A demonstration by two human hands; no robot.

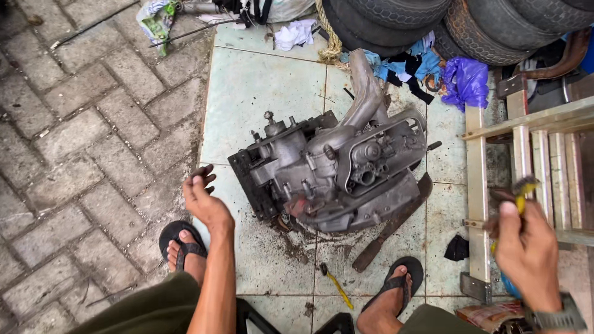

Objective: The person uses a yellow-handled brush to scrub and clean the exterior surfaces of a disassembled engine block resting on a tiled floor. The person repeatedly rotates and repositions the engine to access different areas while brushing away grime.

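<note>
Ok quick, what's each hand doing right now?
Left hand: open, holding nothing, just beside the engine.
Right hand: closed on a yellow-handled tool, blurred.

Greasy grey engine block on tiles

Left hand: bare, no glove, grime-smudged fingers; forearm bare, no sleeve. Right hand: bare, blurred, dark-smudged. Wristwatch on right wrist: dark grey, chunky case, wide strap. Shorts: olive-green, plain cloth over both knees. Feet in black flip-flops, left one, right one: thong strap between toes, rounded soles.
</note>
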